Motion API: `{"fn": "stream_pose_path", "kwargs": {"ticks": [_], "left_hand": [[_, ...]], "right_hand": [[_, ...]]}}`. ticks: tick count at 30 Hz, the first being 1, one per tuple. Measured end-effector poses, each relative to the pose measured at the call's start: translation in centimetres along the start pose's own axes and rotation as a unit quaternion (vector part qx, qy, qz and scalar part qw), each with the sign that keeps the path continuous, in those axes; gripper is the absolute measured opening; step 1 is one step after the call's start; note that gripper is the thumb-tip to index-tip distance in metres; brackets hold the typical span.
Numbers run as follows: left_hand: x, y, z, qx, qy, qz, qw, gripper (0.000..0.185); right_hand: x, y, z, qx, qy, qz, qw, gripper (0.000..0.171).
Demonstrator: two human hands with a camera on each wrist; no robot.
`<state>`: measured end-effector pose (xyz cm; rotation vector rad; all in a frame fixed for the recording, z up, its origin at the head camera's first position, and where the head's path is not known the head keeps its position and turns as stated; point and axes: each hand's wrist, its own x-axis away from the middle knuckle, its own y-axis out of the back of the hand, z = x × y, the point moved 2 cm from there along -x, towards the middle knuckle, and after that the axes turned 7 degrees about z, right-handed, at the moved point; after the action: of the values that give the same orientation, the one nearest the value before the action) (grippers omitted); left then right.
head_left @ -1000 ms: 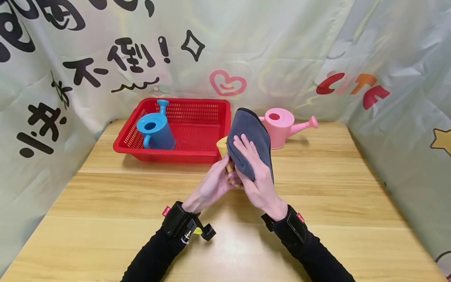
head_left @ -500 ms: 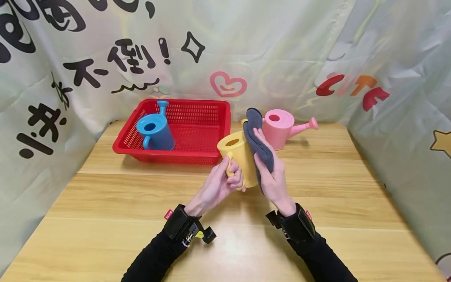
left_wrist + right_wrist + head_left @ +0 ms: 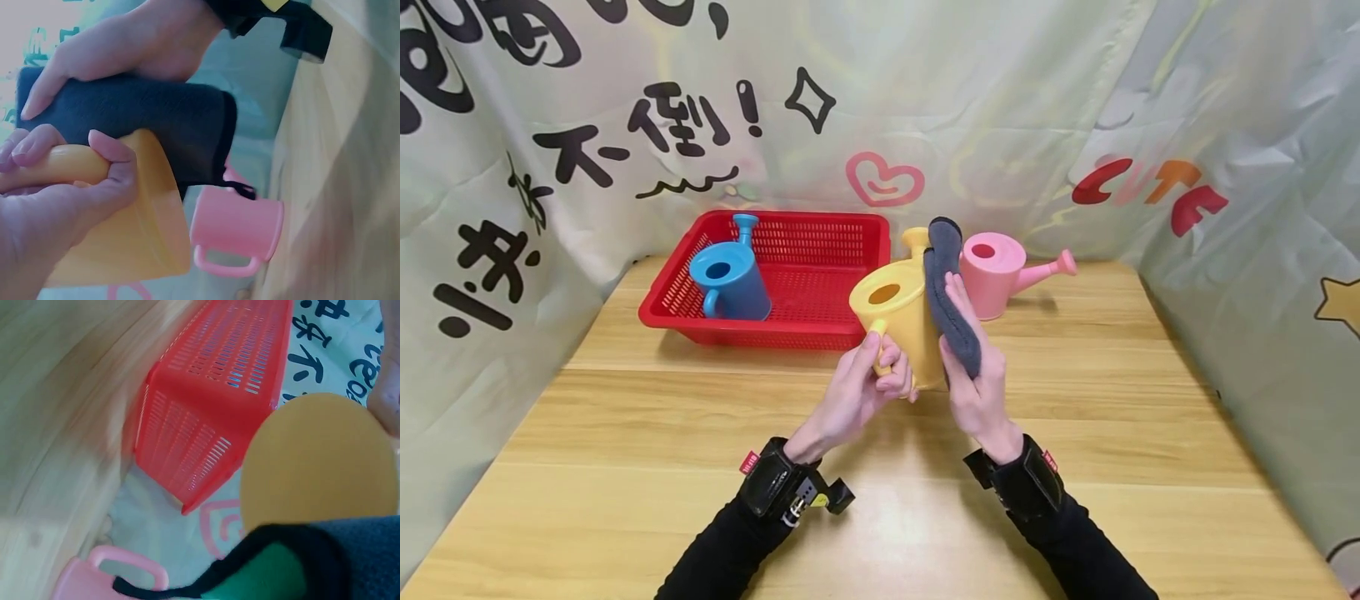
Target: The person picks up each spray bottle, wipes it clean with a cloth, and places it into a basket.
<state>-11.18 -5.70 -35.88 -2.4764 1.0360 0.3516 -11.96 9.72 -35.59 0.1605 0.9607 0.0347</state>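
A big pale sheet (image 3: 1000, 108) with black writing hangs behind the red basket (image 3: 775, 335). The wooden table (image 3: 880, 525) is under the basket. The yellow watering can (image 3: 913, 337) is held up, tipped a bit, near the basket's front right corner. The pink watering can (image 3: 988, 283) stands on the table, to the right of the basket. The blue one (image 3: 743, 287) sits inside the basket, on its left side. A folded grey cloth (image 3: 952, 308), right of the basket, is against the yellow can. The right hand (image 3: 981, 396) holds the cloth between thumb and fingers. The left hand (image 3: 861, 387) is curled round the yellow handle (image 3: 877, 327).
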Motion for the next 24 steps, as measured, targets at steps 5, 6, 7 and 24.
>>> {"fn": "stream_pose_path", "kwargs": {"ticks": [5,6,7,24], "left_hand": [[0.2,0.5,-1.0,0.018,-0.039,0.056,0.9975,0.040],[0.3,0.5,-1.2,0.022,-0.050,0.071,0.9960,0.039],[0.3,0.6,-1.5,0.025,-0.063,0.088,0.9938,0.039],[0.7,2.4,-3.5,0.151,-0.054,0.063,0.9851,0.042]], "right_hand": [[-0.3,0.9,-0.5,-0.064,-0.118,-0.072,0.988,0.040],[-0.3,1.1,-0.7,-0.082,-0.148,-0.084,0.982,0.039],[-0.3,1.3,-0.8,-0.101,-0.179,-0.097,0.974,0.039],[-0.6,2.0,0.8,-0.439,-0.247,-0.080,0.860,0.023]]}}
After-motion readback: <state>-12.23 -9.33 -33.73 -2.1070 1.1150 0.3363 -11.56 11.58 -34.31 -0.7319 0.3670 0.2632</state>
